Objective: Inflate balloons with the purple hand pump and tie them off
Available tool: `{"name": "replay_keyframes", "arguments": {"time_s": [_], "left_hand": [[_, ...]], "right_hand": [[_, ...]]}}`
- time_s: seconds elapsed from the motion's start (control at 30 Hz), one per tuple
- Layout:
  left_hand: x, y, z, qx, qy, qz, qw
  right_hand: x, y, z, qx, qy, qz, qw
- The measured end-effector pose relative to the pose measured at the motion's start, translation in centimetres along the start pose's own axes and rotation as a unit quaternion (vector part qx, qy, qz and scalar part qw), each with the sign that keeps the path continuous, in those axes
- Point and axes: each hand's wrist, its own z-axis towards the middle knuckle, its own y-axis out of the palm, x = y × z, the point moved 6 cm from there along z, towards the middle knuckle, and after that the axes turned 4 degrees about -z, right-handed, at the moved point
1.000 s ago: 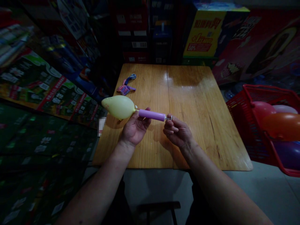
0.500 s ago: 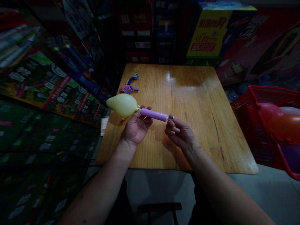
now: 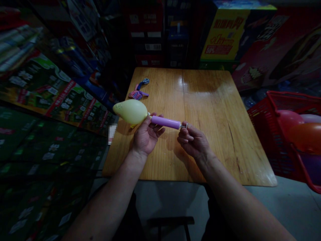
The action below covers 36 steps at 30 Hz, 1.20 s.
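A partly inflated pale yellow balloon point(image 3: 131, 111) sits on the nozzle end of a purple hand pump point(image 3: 166, 122), pointing left. My left hand point(image 3: 147, 135) supports the pump near the nozzle, thumb pressed by the balloon's neck and fingers behind the barrel. My right hand point(image 3: 192, 138) is closed on the pump's white handle point(image 3: 186, 126) at the right end, with the plunger nearly all the way in. Beyond the yellow balloon, several limp balloons point(image 3: 137, 93) in purple, pink and blue lie on the table. Something yellow shows partly under the inflated balloon.
The wooden table point(image 3: 210, 110) lies under both hands. A red basket point(image 3: 272, 140) with several inflated balloons point(image 3: 304, 135) stands at the right. Green cartons point(image 3: 50, 147) are stacked on the left, and boxes point(image 3: 222, 35) line the back.
Both hands and the pump have shifted very slightly to the right. The balloon looks about the same size, and the grip of each hand is unchanged.
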Motion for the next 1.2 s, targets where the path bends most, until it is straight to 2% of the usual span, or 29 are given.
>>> {"name": "replay_keyframes", "arguments": {"time_s": [0.37, 0.6, 0.83, 0.93, 1.03, 1.1, 1.2], "left_hand": [[0.3, 0.8, -0.1, -0.053, -0.013, 0.006, 0.999], [0.0, 1.1, -0.3, -0.072, -0.021, 0.008, 0.997], [3.1, -0.2, 0.3, -0.028, 0.063, 0.013, 0.998], [1.8, 0.7, -0.4, -0.066, 0.017, 0.021, 0.997], [0.0, 1.3, -1.0, -0.071, -0.007, 0.023, 0.997], [-0.1, 1.2, -0.9, -0.063, 0.005, 0.027, 0.998], [1.1, 0.6, -0.4, -0.047, 0.023, 0.031, 0.998]], "right_hand": [[-0.2, 0.8, -0.4, -0.031, 0.047, 0.017, 0.998], [0.0, 0.5, -0.5, -0.044, 0.066, 0.055, 0.995], [-2.4, 0.0, -0.9, -0.032, 0.051, 0.076, 0.995], [-1.5, -0.1, -0.8, -0.009, 0.054, 0.075, 0.996], [0.2, 0.1, -0.7, 0.003, 0.07, 0.051, 0.996], [0.5, 0.2, -0.7, 0.006, 0.076, 0.039, 0.996], [-0.6, 0.0, -0.7, 0.01, 0.076, 0.041, 0.996]]}}
